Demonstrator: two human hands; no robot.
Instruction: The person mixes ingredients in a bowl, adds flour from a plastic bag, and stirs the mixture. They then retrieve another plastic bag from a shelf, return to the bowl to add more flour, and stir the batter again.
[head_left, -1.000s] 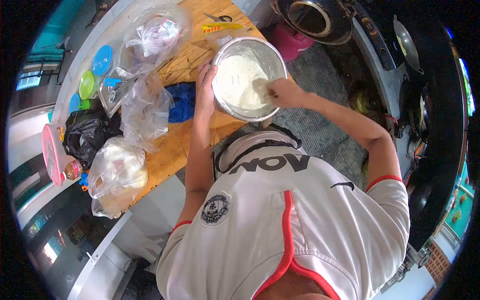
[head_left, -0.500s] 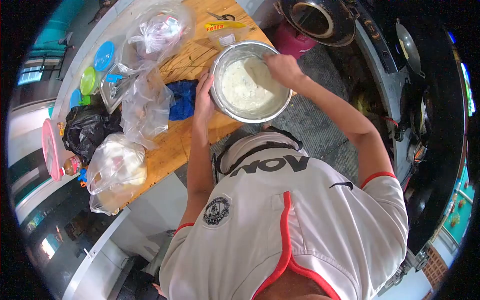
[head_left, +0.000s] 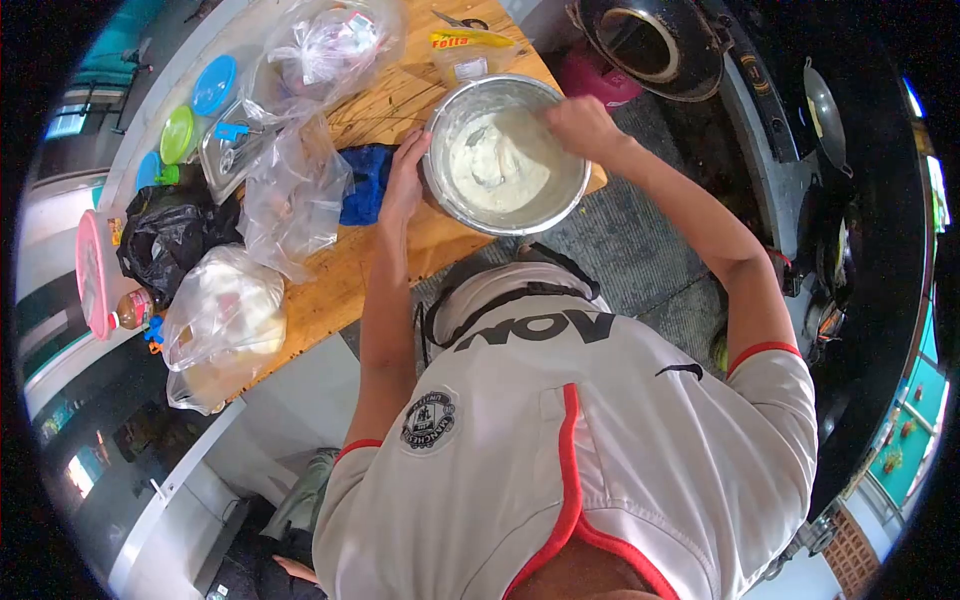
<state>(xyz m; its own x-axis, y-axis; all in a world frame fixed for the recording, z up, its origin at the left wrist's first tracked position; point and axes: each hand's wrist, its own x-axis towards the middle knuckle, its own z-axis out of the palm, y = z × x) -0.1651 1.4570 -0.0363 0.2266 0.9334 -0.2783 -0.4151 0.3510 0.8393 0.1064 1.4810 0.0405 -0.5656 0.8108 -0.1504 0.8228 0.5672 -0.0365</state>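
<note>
A metal bowl (head_left: 575,196) stands at the wooden table's edge, with a pale, thick mixture (head_left: 500,165) inside. My left hand (head_left: 405,180) lies against the bowl's left side, its fingers wrapped round the outer wall near the rim. Over the right part of the rim is my right hand (head_left: 585,128), closed in a fist. Whatever it grips is hidden by the fingers and the bowl's shadow. Beside my left hand lies a blue cloth (head_left: 368,185). A yellow-topped plastic packet (head_left: 470,55) is just behind the bowl.
Clear plastic bags (head_left: 290,190), a black bag (head_left: 165,240) and a filled bag (head_left: 225,315) cover the left of the wooden table (head_left: 330,310). Scissors (head_left: 460,20) lie at the back. A wok (head_left: 655,45) is at the upper right. A person's hand (head_left: 295,569) shows at the lower left.
The view has shifted a little. My right hand has moved slightly at the rim, and the mixture's surface has changed shape, with a smooth swirl now. My left hand stays on the bowl.
</note>
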